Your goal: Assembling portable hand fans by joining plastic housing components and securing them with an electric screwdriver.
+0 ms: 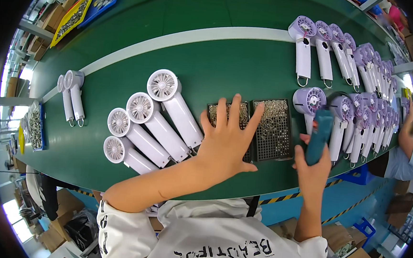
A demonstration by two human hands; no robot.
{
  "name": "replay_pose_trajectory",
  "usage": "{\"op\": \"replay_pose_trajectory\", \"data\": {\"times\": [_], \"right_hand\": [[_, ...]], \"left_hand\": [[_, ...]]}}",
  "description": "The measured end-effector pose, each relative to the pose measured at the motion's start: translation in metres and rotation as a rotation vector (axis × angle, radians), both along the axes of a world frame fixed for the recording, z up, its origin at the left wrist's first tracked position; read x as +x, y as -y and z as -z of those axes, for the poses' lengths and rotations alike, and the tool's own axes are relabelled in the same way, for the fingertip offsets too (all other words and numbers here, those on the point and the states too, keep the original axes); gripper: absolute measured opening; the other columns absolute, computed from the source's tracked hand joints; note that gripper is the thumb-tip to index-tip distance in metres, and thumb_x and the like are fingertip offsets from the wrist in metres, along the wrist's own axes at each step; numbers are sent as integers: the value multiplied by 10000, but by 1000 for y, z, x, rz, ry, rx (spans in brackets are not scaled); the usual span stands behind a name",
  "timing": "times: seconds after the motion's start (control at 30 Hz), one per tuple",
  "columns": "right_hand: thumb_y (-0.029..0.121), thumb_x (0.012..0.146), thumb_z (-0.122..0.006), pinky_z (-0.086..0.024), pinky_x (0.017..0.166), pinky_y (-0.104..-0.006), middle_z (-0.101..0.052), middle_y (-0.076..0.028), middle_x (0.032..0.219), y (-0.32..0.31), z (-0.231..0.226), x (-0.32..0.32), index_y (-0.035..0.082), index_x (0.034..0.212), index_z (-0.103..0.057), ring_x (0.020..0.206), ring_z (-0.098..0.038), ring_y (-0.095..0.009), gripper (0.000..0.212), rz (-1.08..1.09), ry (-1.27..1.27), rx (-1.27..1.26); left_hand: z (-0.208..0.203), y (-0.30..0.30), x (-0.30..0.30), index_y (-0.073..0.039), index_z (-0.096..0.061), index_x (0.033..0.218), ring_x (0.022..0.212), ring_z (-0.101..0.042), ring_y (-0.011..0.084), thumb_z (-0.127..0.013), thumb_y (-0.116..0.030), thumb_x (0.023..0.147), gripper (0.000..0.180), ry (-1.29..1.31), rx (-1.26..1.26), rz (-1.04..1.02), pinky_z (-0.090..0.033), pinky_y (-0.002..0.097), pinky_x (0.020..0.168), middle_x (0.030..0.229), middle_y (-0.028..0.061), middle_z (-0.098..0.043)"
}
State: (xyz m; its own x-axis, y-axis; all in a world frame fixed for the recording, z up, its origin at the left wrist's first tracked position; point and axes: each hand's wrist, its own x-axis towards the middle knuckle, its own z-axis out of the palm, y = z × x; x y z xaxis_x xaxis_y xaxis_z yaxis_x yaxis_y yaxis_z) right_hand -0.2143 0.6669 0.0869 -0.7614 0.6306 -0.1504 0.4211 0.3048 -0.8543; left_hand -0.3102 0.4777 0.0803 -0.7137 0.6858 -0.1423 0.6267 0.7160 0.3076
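My left hand [227,137] lies flat with fingers spread on a black perforated tray of small metal screws [217,113]. A second such tray [273,129] sits just to its right. My right hand [311,167] grips a teal electric screwdriver [319,136], held upright beside a purple handheld fan [310,102]. Several white handheld fans [162,114] lie in a row on the green belt [196,66] left of my left hand.
Rows of purple fans [364,68] fill the belt's right side. Two white fans [72,95] lie at far left. Blue and yellow bins of screws [73,16] stand beyond the belt. Another person's arm [404,138] reaches in at the right. Cardboard boxes [351,256] sit below.
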Motion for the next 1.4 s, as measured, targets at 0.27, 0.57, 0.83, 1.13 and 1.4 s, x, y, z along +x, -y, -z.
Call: {"op": "replay_pose_trajectory", "data": {"times": [0.27, 0.57, 0.83, 1.13, 1.4], "right_hand": [[339, 923, -592, -402, 393, -252, -603, -157, 937, -12, -17, -21, 13, 1063, -481, 409, -490, -133, 372, -40, -639, -669], [800, 847, -387, -373, 538, -307, -541, -26, 750, 19, 4, -126, 78, 1236, -519, 556, -469, -142, 830, -462, -1331, -761], [761, 873, -386, -364, 497, -310, -447, -29, 597, 42, 24, -166, 81, 1004, -499, 467, -402, -143, 701, -171, -905, -741], [794, 842, -407, -368, 510, -322, -486, -28, 617, 40, -10, -135, 94, 1096, -520, 475, -425, -150, 753, -367, -1063, -997], [645, 870, -568, -402, 556, -276, -485, -10, 713, 90, -71, -82, 79, 1100, -468, 563, -478, -112, 619, -681, -956, -1146]], "left_hand": [[-7, 23, -86, -19, -669, 898, 661, -570, 258, -742, -164, 779, 202, 40, 482, -194, -458, 375, 621, 714, 86, -564], [-16, 8, -111, -20, -689, 915, 696, -613, 224, -709, -98, 791, 147, 238, 338, -123, -484, 327, 642, 762, 101, -638], [-18, 63, -5, -69, -656, 1107, 986, -570, 315, -802, -204, 712, 442, -14, 608, -160, -443, 438, 856, 1041, 95, -629], [13, 63, 52, -85, -642, 1205, 1164, -481, 364, -824, -286, 683, 588, -42, 572, -256, -301, 518, 1043, 1218, 130, -560], [-13, 90, 29, -47, -719, 998, 753, -501, 201, -869, -104, 613, 416, 7, 1016, -369, -406, 308, 661, 832, 54, -530]]}}
